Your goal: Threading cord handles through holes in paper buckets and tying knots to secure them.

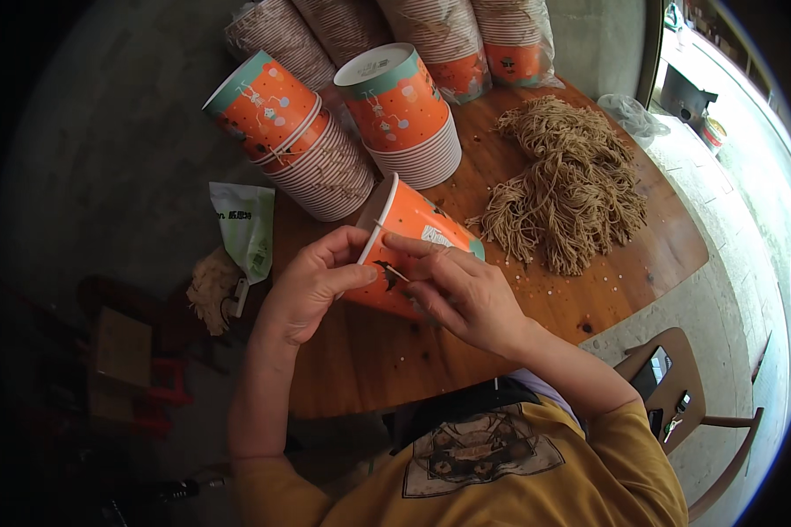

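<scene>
An orange paper bucket (422, 224) with a white rim and a green base band lies tilted on its side over the table, its mouth toward the left. My left hand (321, 277) is closed on the rim, thumb outside and fingers reaching toward the mouth. Against the bucket's side, my right hand (466, 290) has its index finger stretched toward the rim. A short piece of tan cord (397, 274) runs from the bucket wall to that hand's pinched thumb and fingers. Right of the bucket lies a big heap of tan cords (571, 184).
Two upside-down stacks of similar buckets, a left stack (277, 114) and a right stack (387, 105), stand behind on the wooden table (360, 369). Bagged stacks (518, 53) line the back. A chair (668, 351) with a phone stands right; a green-white bag (248, 224) is left.
</scene>
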`<state>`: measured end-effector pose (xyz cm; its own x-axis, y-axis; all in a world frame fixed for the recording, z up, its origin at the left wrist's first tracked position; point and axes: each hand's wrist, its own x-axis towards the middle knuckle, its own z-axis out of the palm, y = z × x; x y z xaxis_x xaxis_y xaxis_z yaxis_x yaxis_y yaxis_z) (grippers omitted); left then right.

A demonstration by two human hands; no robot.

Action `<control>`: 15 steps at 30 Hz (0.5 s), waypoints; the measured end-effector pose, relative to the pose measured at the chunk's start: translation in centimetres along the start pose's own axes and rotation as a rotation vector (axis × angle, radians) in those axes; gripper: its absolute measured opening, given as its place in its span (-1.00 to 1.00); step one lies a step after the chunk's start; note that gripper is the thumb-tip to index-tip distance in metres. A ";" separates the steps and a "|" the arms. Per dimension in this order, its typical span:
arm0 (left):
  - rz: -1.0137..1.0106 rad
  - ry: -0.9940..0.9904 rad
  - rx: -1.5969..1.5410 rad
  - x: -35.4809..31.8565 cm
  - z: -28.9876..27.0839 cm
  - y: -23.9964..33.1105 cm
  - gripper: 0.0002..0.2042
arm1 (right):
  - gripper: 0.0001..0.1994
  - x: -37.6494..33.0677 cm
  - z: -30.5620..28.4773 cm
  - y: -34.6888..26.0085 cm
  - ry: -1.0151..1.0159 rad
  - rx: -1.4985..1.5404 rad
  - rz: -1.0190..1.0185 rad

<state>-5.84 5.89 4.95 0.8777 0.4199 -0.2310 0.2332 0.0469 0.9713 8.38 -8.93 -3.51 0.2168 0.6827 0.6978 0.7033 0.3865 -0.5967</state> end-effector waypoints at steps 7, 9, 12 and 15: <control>0.045 -0.015 0.021 0.3 0.7 -0.1 -0.74 | -0.88 0.1 -0.6 0.5 -0.061 -0.007 -0.173; 0.056 -0.012 0.033 0.4 0.8 -0.1 -0.75 | -0.88 0.0 -0.4 0.7 -0.050 0.040 -0.071; 0.067 -0.012 0.044 0.6 0.8 -0.2 -0.76 | -0.87 0.2 -0.5 -0.1 0.011 0.030 -0.092; 0.069 -0.020 0.043 0.6 1.1 -0.3 -0.76 | -0.90 0.2 -0.6 -0.5 0.015 -0.019 0.061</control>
<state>-4.91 5.09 4.45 0.9002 0.4027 -0.1656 0.1899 -0.0209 0.9816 8.53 -9.36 -2.83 0.2700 0.6954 0.6660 0.7010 0.3322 -0.6310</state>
